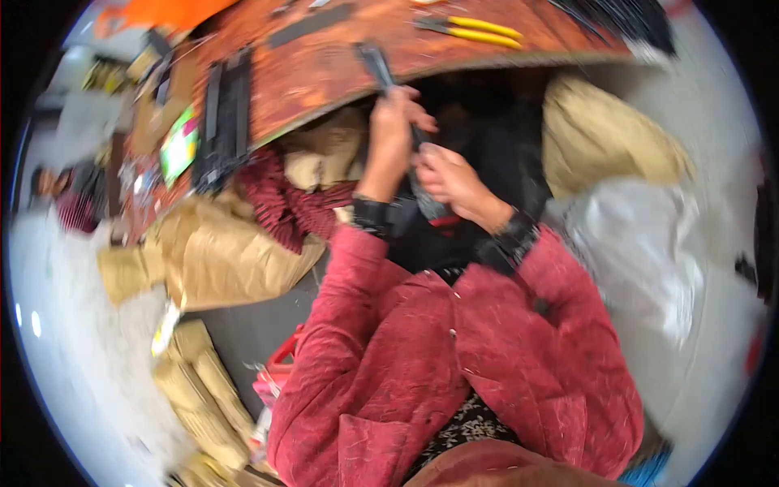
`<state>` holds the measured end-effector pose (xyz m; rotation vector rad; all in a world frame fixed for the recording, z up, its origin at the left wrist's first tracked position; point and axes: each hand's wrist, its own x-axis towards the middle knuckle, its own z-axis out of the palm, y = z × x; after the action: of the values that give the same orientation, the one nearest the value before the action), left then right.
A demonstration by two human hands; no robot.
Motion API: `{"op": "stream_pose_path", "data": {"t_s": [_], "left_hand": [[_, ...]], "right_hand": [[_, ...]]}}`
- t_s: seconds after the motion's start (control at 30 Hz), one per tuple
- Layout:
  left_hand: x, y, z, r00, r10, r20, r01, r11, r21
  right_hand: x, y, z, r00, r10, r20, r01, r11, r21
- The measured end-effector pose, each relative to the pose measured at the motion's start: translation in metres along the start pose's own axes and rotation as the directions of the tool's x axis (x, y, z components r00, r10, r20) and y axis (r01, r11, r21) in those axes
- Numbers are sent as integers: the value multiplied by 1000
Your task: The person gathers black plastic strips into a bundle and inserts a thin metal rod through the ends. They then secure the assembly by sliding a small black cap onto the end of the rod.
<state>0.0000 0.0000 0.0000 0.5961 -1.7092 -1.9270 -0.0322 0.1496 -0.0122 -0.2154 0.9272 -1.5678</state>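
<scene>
Head view: both of my hands are closed in the upper middle of the frame, around a long dark thing [376,65] that slants from just over the near edge of the counter down toward my lap. My left grip [391,126] is curled round its upper part, with some fingers looser on the right; my right grip [454,177] is wrapped lower down, just beside the left. Motion blur hides how tightly either closes, and I cannot tell whether the grey-and-red end below my right hand belongs to the same piece.

I judge the step in hand to be working this piece between two hands; the next move calls for a steady left hold while the right keeps it in line.

Beyond, on the reddish counter [316,77], yellow-handled pliers [483,31] lie at the upper right, a flat dark strip [311,24] at top centre, and long black pieces [227,105] at the upper left. Farther out, a tan sack [604,138] and a white bag [641,243] fill the right side; a brown package [235,252] sits at left.
</scene>
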Motion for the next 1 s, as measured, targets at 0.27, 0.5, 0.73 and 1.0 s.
{"op": "stream_pose_path", "data": {"t_s": [0.27,0.5,0.73,1.0], "left_hand": [[-34,-14,-18,962,63,267,95,836,-541],[-28,-9,-7,944,-122,306,269,823,-501],[-18,1,-16,977,-181,113,209,915,-345],[-10,1,-18,985,-127,118,157,941,-300]], "right_hand": [[-9,-15,-12,940,-338,-48,310,905,-291],[-14,-3,-29,998,43,-52,-55,966,-254],[-23,-9,-10,999,34,15,-32,994,-105],[-39,2,-21,999,-25,23,32,914,-405]]}}
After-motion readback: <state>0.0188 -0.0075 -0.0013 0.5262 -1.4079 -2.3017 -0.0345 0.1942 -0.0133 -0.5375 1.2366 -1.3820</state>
